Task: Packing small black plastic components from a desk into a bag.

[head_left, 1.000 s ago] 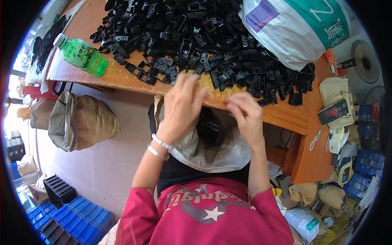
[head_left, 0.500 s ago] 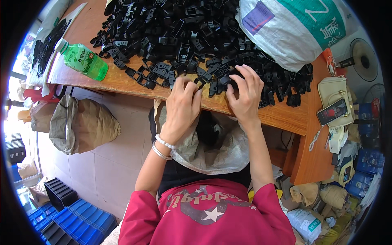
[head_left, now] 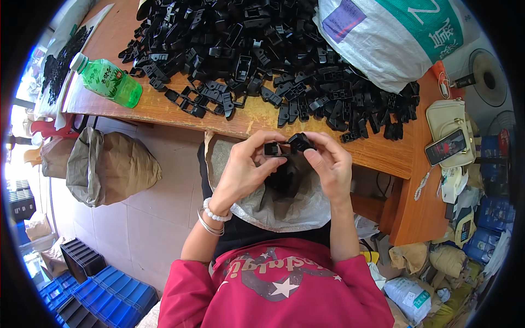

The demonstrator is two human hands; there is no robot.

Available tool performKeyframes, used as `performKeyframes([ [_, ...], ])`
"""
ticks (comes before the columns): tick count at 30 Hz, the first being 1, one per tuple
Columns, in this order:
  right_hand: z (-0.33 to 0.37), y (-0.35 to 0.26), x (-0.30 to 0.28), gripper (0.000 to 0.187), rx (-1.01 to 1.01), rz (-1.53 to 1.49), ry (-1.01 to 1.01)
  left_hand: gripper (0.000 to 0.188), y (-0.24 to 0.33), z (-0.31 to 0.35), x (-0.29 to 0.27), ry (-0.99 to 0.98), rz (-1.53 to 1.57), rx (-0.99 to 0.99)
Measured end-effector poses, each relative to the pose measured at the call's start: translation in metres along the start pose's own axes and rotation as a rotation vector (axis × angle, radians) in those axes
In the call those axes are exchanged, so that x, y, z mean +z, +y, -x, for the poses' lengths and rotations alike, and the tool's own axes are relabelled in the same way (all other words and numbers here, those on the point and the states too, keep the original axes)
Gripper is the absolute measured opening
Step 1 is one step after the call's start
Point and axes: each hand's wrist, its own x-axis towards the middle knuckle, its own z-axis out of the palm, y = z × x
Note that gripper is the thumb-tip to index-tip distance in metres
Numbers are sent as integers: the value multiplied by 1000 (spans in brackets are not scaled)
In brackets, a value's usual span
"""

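Between thumb and fingers, my left hand pinches a small black plastic frame piece. A chunkier black plastic part is gripped in my right hand. The two pieces meet or nearly touch; whether they are joined I cannot tell. Both hands hover just off the table's front edge, above an open white woven sack on my lap. Dark contents show inside the sack. Beyond the hands, a large heap of similar black plastic parts covers the wooden table.
A green drink bottle lies at the table's left. A white and green woven bag rests at the back right, near a phone on a cream purse. Brown sacks and blue crates stand on the floor at left.
Both hands have drawn back from the heap's near edge toward me, each bringing a black plastic piece. The pieces are now close together above the sack.
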Motion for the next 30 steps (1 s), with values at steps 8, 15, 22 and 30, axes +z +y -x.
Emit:
performKeyframes([
  [8,4,0,-3,22,-107,272,-75,36,14,6,1,-84,78,-151],
  [15,5,6,-1,23,-377,573,-28,32,14,10,3,-102,228,-138],
  [22,13,8,10,28,-146,317,94,37,15,11,16,-29,-45,193],
  [30,-5,-5,-19,14,-190,505,-245,45,5,-28,-9,-93,-330,360],
])
